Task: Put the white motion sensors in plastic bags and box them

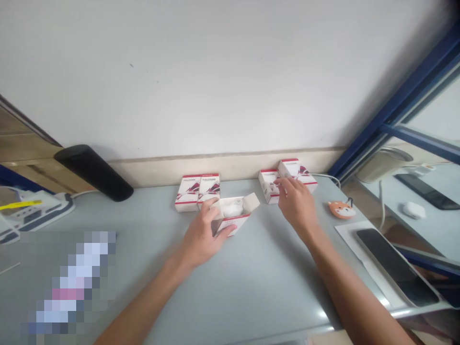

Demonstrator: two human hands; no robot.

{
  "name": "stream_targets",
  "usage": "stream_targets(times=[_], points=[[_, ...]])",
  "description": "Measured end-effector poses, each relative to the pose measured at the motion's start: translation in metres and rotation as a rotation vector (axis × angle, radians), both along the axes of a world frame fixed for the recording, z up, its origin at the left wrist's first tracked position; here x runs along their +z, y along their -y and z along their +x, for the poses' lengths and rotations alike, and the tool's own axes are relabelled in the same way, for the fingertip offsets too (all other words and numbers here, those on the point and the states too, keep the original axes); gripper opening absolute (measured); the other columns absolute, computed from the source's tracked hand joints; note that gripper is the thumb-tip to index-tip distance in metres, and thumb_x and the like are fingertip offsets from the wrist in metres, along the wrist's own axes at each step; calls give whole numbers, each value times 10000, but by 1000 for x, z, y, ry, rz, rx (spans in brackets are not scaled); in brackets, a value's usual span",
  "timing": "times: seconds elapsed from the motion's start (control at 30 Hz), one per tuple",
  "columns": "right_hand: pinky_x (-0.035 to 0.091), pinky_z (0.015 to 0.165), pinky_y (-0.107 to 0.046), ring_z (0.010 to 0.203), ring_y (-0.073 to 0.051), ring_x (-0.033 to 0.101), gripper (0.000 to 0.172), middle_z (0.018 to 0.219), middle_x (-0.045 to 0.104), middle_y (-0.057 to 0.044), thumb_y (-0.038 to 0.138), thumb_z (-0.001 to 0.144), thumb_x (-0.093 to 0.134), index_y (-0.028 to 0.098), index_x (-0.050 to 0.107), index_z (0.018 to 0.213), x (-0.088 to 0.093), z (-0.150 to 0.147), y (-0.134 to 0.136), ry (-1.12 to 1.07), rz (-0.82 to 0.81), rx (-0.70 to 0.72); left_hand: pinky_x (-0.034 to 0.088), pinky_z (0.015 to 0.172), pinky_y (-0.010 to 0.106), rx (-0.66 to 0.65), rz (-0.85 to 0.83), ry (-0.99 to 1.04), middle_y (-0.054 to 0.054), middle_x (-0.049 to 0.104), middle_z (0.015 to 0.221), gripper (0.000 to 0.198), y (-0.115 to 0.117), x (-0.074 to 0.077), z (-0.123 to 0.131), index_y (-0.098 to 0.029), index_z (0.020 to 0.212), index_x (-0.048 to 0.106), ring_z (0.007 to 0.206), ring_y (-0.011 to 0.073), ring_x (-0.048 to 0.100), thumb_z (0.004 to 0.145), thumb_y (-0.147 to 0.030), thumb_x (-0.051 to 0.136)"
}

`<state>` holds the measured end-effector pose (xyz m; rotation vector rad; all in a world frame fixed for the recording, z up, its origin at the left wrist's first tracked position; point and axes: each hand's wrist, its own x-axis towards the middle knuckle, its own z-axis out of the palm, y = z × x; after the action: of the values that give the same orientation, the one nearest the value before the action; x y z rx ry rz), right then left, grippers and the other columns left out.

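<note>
My left hand (205, 235) is closed around a small white and red carton (233, 226), tilted over the table with its end flap open. Something whitish or clear (233, 208) shows inside it, too blurred to name. My right hand (297, 203) is in front of two more cartons, the nearer left one (268, 184) and the one behind (292, 167), and partly covers both. Its fingers are bent and slightly apart, with nothing visible between them; whether they touch a carton is unclear. Behind my left hand, two matching cartons (187, 191) stand side by side.
A black cylinder (97, 172) leans at the back left, near a power strip (39, 211). Right of my right hand lie an orange animal-face case (341, 209) and a phone (397, 266) on white paper. A wall closes the back; a blue-framed glass panel (398, 112) stands right.
</note>
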<state>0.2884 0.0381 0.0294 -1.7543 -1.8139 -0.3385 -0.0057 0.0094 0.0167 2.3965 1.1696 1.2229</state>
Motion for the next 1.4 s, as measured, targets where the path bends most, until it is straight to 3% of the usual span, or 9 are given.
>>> stream_targets(times=[0.2,0.4,0.53,0.67,0.8,0.97,1.1,1.23,1.4], points=[[472,717,-388,991,-312,704,388,1200,752,-100,120,1016,432,256,666,1294,-6,-2,3,58,-244,-53,600,880,403,22,6,-12,154,560,1403,310,1,0,0,-250,1031,438,1221,273,669,939,-262,733],[538,825,-437,1070,-326,707,380,1347,691,-134,202,1043,443,238,605,1386,3,-7,5,-62,-106,-24,612,885,442,-1,75,-7,166,572,1376,377,-2,-2,0,-266,1105,403,1231,290,672,932,-274,737],[566,894,-411,1106,-263,687,256,1242,690,-105,205,1015,523,273,679,1207,15,-23,17,-277,196,346,631,876,449,54,75,-50,144,587,1350,331,0,0,2,-257,1012,434,1173,283,700,920,-308,748],[562,867,-437,982,-254,664,224,1155,694,-87,186,953,636,299,717,1129,22,-44,33,-210,246,641,655,810,386,66,184,-114,127,596,1300,302,3,1,5,-232,886,496,1045,247,736,905,-358,770],[561,877,-445,1016,-262,636,212,1180,698,-82,204,970,652,300,746,1134,22,-50,34,-221,127,631,657,810,353,46,495,-140,93,627,1246,238,2,1,4,-257,953,605,1054,228,732,849,-246,819],[553,1000,-460,1144,-256,637,127,1262,687,-78,310,1004,676,289,776,1079,11,-53,27,-414,-35,630,640,851,383,12,681,-160,86,678,1290,429,5,4,6,-342,1126,672,1128,249,720,807,-85,801],[520,1062,-483,1186,-252,629,111,1346,665,-86,331,986,697,266,776,1027,-2,-69,30,-656,-75,527,632,833,377,28,730,-232,107,711,1244,397,12,4,13,-324,1123,709,1097,264,728,816,-91,801],[518,1034,-465,1141,-249,656,102,1261,686,-88,351,932,741,255,775,931,-6,-74,31,-852,-115,471,631,832,371,36,688,-215,119,724,1234,414,15,1,16,-312,1144,690,1054,255,743,820,-79,797],[402,1126,-550,1215,-289,582,98,1216,708,-60,333,895,778,267,757,826,3,-61,23,-746,-46,410,628,875,390,66,553,-263,132,707,1340,454,11,6,16,-318,1267,604,1150,266,743,895,-99,744]])
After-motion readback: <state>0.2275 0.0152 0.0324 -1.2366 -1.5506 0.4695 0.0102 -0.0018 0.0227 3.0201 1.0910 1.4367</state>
